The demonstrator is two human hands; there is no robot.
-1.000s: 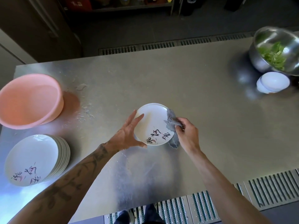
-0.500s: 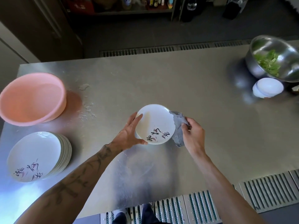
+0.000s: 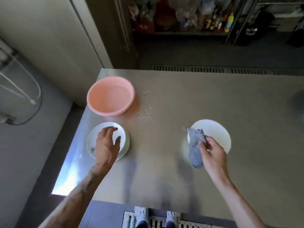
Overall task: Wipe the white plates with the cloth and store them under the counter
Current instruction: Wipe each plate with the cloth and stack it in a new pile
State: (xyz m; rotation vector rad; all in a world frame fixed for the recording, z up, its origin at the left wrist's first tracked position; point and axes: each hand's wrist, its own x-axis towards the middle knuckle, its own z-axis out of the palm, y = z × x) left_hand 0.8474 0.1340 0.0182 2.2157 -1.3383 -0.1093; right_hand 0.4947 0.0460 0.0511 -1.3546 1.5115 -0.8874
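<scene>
Head view, clerk A: Item one, the grips. How did they stand?

Clerk B: Right hand (image 3: 212, 155): thumb and fingers pinched the grey cloth (image 3: 195, 150) partway along its length. The cloth's long axis ran from near the person out toward the far side. Left hand (image 3: 107, 145): fingers spread and lightly curved, holding nothing, palm down over the stack of white plates (image 3: 92, 140). Whether it touched the top plate could not be told.

Clerk A: Item two, where did the plates lie from those grips?

Clerk B: The stack sat directly beneath the left hand, at the near left corner of the counter (image 3: 164, 170), just in front of the pink basin (image 3: 111, 97). The single white plate (image 3: 215, 132) lay flat on the counter, just beyond the right hand, its left edge covered by the cloth. The two lots lay well apart.

Clerk A: Nearer hand for the next plate?

Clerk B: Judged to be the left, since the stack sat under it. Either the cloth would need to travel leftward or the plate rightward for them to meet.
</scene>
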